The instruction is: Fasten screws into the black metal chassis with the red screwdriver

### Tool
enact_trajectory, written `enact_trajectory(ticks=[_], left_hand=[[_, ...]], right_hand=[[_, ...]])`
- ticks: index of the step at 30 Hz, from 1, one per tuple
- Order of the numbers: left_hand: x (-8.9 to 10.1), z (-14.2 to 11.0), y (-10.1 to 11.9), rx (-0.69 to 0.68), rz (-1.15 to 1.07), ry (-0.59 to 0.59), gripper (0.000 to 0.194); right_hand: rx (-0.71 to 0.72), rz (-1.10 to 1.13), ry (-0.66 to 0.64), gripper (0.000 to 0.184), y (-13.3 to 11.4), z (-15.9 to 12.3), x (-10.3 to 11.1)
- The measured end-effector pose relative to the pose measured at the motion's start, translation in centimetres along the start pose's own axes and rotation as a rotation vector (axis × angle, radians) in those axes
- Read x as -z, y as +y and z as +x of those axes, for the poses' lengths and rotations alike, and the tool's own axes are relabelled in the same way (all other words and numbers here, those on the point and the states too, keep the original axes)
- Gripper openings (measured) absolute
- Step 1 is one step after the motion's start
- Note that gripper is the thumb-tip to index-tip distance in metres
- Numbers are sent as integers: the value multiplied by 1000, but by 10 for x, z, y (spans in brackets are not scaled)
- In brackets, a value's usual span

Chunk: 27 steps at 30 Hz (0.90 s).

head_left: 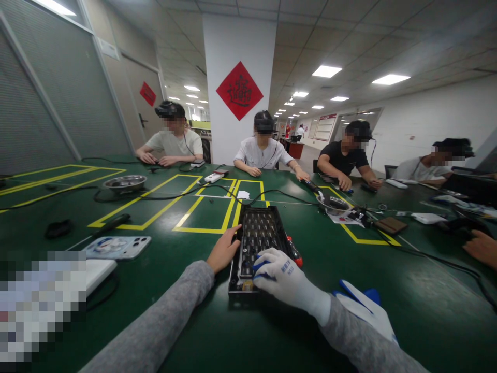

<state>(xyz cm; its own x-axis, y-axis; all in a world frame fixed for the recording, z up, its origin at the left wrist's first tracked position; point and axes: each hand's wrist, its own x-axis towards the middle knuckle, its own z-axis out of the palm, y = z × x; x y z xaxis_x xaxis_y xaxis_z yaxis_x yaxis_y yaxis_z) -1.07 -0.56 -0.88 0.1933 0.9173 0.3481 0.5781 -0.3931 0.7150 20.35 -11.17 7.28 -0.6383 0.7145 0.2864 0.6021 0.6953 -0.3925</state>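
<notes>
A black case (259, 233) with rows of screwdriver bits lies lengthwise in front of me on the green table. My left hand (225, 249), bare, holds the case's left side, its fingers along the edge. My right hand (285, 272) wears a white work glove with blue fingertips. Its fingers are curled down at the near right part of the case; whatever is between the fingertips is hidden. A red and black handle (295, 252), like a screwdriver's, lies against the case's right side. To the right, partly under my forearm, is another white and blue glove (367, 305).
Left of my arm lie a phone (118, 247) and a dark handheld tool (111, 225). Metal bowls (125, 183) (334, 203) stand farther out. Black cables (272, 192) cross the yellow-taped table. Several people sit opposite; another person's hand (481, 247) shows at the right edge.
</notes>
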Motion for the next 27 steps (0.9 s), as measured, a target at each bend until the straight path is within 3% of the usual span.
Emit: enact_trajectory(ticks=[10,19,27], left_hand=[[0,0,1,-5,-4,13,51],[0,-1,2,0,-7,13,51],[1,-1,4,-2,-2,12,50]], right_hand=[[5,-5,-39,18,-1,1,1],[27,-29,40,17,6,0,-6],[65,-58,8,18,7,1,-7]])
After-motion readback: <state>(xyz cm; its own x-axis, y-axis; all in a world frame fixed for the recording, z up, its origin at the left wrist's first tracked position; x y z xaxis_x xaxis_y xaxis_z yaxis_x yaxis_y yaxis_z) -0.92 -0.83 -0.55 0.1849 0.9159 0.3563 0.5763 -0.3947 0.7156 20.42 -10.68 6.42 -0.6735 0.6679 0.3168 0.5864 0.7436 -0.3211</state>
